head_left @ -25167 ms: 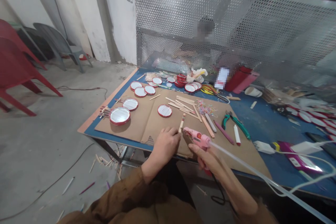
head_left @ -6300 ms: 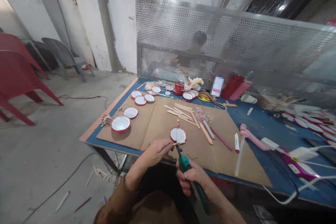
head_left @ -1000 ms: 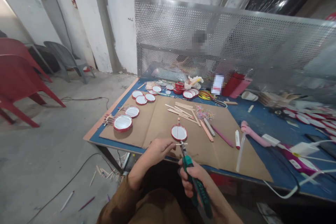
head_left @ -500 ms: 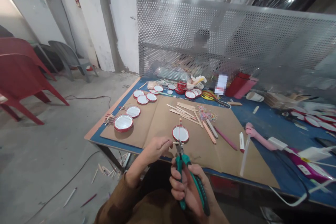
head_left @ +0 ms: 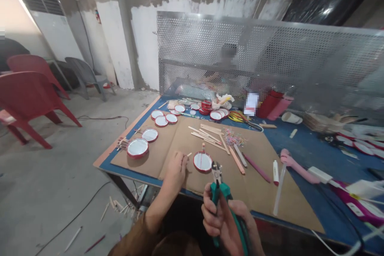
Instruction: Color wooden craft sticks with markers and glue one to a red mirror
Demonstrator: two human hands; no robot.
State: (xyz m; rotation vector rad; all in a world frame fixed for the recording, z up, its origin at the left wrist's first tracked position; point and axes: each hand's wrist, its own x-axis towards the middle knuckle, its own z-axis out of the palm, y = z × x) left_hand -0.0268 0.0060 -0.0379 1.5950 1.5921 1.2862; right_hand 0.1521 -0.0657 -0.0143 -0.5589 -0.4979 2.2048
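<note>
My left hand (head_left: 175, 171) has moved to nine o'clock of the lid (head_left: 207, 161), pinching a stick (head_left: 189, 154); right hand (head_left: 228, 227) wraps pliers (head_left: 224, 190). Twelve-o'clock wood piece (head_left: 203, 147) seems attached, stick not yet.

The left hand (head_left: 177, 168) is bare, and so are the wrist and the lower forearm behind it. Further back from that hand comes a brown sleeve (head_left: 136, 234) of plain-looking cloth, lighter in some places and shaded darker in others, its edge lying partway up the forearm. The right hand (head_left: 222, 216) is bare too, down to the wrist. Below and between the two hands shows a rounded patch of dark brown clothing (head_left: 180, 245), and just above it a black area, either cloth or shadow.
</note>
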